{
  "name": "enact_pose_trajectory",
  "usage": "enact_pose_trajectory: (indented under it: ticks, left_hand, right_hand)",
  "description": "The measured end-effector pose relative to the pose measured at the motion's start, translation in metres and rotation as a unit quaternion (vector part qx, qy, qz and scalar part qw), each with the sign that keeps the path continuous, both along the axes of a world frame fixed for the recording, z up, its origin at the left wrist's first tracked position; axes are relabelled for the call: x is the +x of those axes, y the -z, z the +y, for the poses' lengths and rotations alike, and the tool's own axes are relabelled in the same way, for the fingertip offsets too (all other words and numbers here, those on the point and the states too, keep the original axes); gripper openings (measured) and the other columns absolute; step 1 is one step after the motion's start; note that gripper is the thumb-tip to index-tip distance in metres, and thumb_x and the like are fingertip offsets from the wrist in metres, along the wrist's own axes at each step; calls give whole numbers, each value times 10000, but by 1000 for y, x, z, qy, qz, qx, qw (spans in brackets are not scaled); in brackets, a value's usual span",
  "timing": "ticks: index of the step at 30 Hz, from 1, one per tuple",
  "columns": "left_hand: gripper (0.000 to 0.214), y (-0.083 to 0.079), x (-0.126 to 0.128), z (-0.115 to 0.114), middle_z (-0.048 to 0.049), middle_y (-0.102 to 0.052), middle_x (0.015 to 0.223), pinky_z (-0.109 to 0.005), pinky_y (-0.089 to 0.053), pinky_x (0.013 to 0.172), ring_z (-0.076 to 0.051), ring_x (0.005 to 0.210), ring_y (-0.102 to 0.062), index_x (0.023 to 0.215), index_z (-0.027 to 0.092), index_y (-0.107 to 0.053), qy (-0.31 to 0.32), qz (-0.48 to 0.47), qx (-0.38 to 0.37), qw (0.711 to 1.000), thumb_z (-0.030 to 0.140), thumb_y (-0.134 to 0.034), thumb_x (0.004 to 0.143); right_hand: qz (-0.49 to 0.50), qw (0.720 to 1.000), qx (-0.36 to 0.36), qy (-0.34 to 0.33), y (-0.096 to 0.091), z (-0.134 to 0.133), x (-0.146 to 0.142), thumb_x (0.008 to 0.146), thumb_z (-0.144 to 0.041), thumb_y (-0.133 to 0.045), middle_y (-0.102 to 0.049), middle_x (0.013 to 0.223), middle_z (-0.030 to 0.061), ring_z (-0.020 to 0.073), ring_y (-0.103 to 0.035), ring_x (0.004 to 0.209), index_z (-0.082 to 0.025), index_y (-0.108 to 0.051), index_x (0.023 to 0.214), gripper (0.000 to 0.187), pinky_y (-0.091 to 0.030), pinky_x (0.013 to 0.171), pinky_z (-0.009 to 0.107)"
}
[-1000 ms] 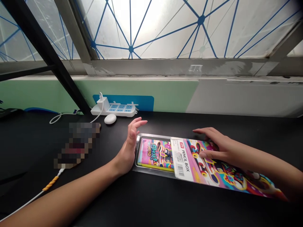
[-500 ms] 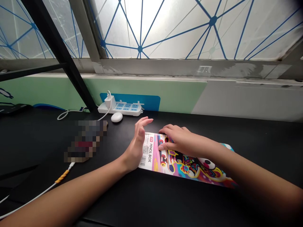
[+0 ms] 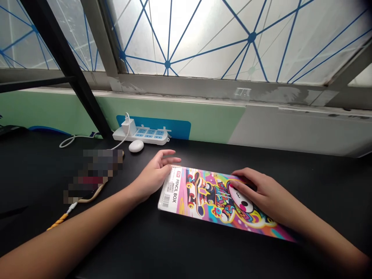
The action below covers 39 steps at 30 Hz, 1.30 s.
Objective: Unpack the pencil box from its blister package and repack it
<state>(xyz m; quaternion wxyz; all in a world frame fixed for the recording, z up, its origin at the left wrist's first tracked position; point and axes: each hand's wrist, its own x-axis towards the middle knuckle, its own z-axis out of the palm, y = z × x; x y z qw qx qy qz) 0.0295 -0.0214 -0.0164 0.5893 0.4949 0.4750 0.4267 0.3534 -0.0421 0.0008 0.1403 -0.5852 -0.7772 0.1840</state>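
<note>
A flat, brightly printed pencil box (image 3: 207, 193) lies at a slant on the black desk, its white labelled end to the left. The cartoon print shows a figure with a skateboard. At that left end is my left hand (image 3: 157, 168), its thumb at the far corner and its fingers stretched out past the edge, not wrapped round the box. Farther right, my right hand (image 3: 258, 186) grips the box from the far side, with the thumb on the printed face and the fingers over the far edge. It hides part of the right end.
A blurred-out phone-like object (image 3: 95, 178) with a white cable lies on the left. Behind stand a white power strip (image 3: 145, 135) with a plugged-in adapter and a white rounded object (image 3: 136, 146). A black metal post (image 3: 69, 69) rises at left before the window.
My right hand has slid right along the box, baring more of the print. My left hand has turned, its thumb now at the box's corner. The view has shifted slightly.
</note>
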Motion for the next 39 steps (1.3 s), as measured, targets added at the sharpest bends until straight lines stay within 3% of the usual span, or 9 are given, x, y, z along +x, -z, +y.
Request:
enact_pose_trajectory:
  ticks: [4,9,14,19,24,27,32,39]
  left_hand:
    - [436,-2,-3,3,-112,-725,1243,-301,-590,665,-201,838,-752,1315,225,-488,-10,-7,-19,1000,222,-663,915]
    - [496,-1,-3,5,-99,-766,1144,-286,-591,649,-185,780,-752,1354,223,-468,-9,-6,-18,1000,241,-693,912]
    - [522,-1,-4,6,-109,-764,1183,-307,-592,668,-196,792,-756,1345,233,-471,-13,0,-24,1000,272,-725,891]
    - [483,0,-6,6,-132,-726,1271,-353,-590,727,-245,914,-751,1298,218,-523,-7,25,-14,1000,343,-731,881]
    - [309,6,-8,8,-115,-702,1268,-412,-532,957,-305,1206,-648,1173,210,-633,7,146,102,984,365,-668,908]
    - [262,8,-8,7,-100,-693,1264,-418,-510,991,-304,1207,-641,1168,225,-649,14,192,127,973,357,-608,947]
    - [300,6,-9,4,-91,-660,1245,-388,-552,855,-284,1041,-677,1227,265,-665,5,266,114,957,387,-560,974]
    - [341,7,-9,3,-103,-554,1326,-469,-471,1065,-310,1215,-567,1282,284,-656,-31,325,157,932,398,-567,974]
  right_hand:
    - [-24,999,11,-23,-3,-3,-7,989,-632,-439,-747,1197,122,327,-695,1061,-229,-678,1226,525,-554,899,470]
    - [-13,999,4,-29,-6,-6,-6,993,-640,-435,-747,1213,120,326,-699,1065,-238,-676,1250,534,-563,887,456]
    - [-14,999,-3,-31,-4,-6,-2,994,-645,-433,-737,1245,111,322,-685,1102,-239,-674,1264,543,-555,915,450]
    - [-16,999,-6,-41,-7,-6,-1,1002,-614,-445,-733,1250,103,312,-683,1100,-243,-660,1284,513,-553,914,437]
    - [-21,999,-27,-42,-10,-6,0,1002,-623,-437,-726,1251,104,310,-673,1114,-239,-650,1290,525,-548,931,442]
    - [-16,999,-22,-44,-9,-7,0,1003,-620,-438,-724,1236,108,309,-674,1102,-240,-649,1272,511,-545,939,452]
    - [0,999,-6,-39,-7,-8,1,1000,-577,-484,-722,1161,109,283,-692,1000,-244,-658,1204,427,-570,841,413]
    - [-4,999,27,-37,-4,-9,3,994,-583,-504,-692,1086,91,244,-686,909,-245,-658,1132,396,-566,769,372]
